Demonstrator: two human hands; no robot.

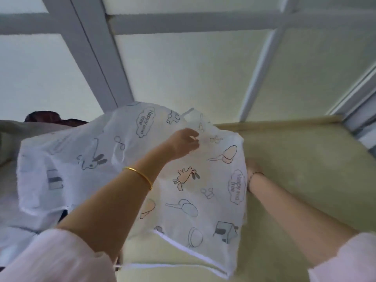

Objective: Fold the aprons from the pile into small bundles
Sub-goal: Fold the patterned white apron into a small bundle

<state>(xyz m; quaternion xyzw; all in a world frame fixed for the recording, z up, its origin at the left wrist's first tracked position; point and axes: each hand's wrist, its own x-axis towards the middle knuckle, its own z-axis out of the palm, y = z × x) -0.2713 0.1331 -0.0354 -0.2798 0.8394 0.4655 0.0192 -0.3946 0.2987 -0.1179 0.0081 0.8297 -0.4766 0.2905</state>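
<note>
apron (203, 200): white, cartoon print, held up spread above the table (295, 159) | left hand (184, 142): grip pinching the upper edge (gold bangle (140, 176) on that wrist) | right hand (252, 167): mostly hidden behind the cloth's right edge, grip cannot be told

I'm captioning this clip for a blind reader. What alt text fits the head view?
A person's left hand pinches a white cartoon-printed apron held up over a pale surface. The right hand reaches behind the apron's edge, mostly hidden.
</note>
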